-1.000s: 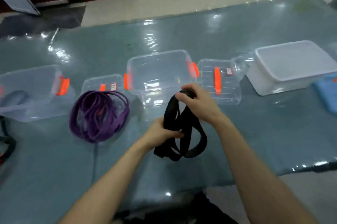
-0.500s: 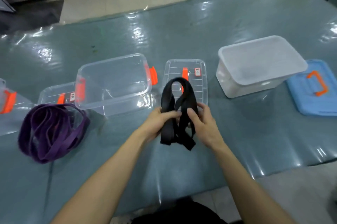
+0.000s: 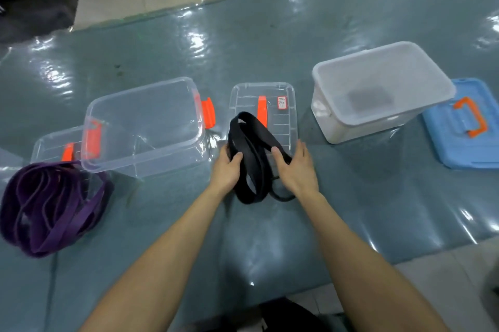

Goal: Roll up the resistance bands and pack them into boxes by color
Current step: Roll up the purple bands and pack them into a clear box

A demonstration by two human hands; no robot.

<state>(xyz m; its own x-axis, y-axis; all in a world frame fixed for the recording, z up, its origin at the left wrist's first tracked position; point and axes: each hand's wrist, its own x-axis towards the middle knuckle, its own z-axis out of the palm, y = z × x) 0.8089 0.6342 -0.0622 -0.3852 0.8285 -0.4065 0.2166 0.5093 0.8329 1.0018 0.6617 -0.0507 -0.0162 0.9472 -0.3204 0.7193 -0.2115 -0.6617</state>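
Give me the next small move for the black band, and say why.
Probably wind the trailing strand in to tighten the coil: the left hand and right hand both grip the black rubber resistance band, but its loops splay loosely and one strand hangs out below, so it looks too slack to pack.

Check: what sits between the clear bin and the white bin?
Head view: a clear lid with an orange handle lies flat there, the black band held over it.
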